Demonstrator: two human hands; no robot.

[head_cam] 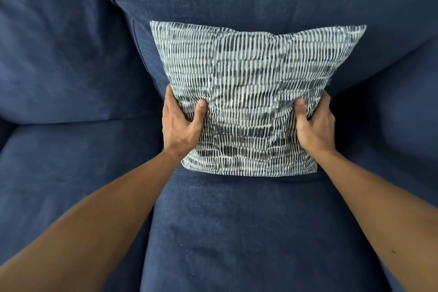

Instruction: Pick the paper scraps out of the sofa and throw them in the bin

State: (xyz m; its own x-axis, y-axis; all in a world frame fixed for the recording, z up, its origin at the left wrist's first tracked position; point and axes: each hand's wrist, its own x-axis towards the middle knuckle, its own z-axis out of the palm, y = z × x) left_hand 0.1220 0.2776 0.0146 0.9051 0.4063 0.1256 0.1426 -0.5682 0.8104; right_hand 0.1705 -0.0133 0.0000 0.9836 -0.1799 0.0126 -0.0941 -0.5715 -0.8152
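Note:
A grey and white patterned cushion point(248, 92) stands on the dark blue sofa point(71, 66), leaning against the back cushion. My left hand point(182, 123) grips its left edge, thumb pressed into the front. My right hand point(314, 123) grips its right edge the same way. No paper scraps and no bin are in view; a few tiny pale specks dot the seat cushion point(237, 232) below.
The blue seat cushion runs toward me between my forearms. Another seat cushion point(59, 173) lies to the left, with a seam between the two. Large back cushions fill the upper part of the view.

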